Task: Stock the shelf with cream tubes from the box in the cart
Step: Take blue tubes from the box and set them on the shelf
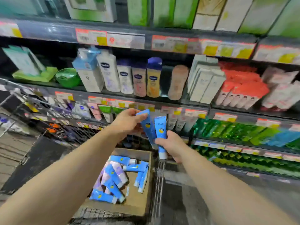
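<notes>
Two blue cream tubes stand upright between my hands, in front of the shelf edge (162, 109). My left hand (128, 121) pinches the top of the left tube (146, 125). My right hand (170, 143) grips the lower part of the right tube (160, 129), cap down, and seems to hold the bottom of the left one too. Below them, an open cardboard box (146, 197) in the wire cart (159, 184) holds several more blue and lilac tubes (113, 177) lying loose.
Shelves run across the view: lotion bottles (138, 78) and white and red cartons above, tubes (177, 122) and green packs (235, 130) at hand level. Price tags line each shelf edge. The cart's mesh side (48, 114) rises at left. Grey floor lies at right.
</notes>
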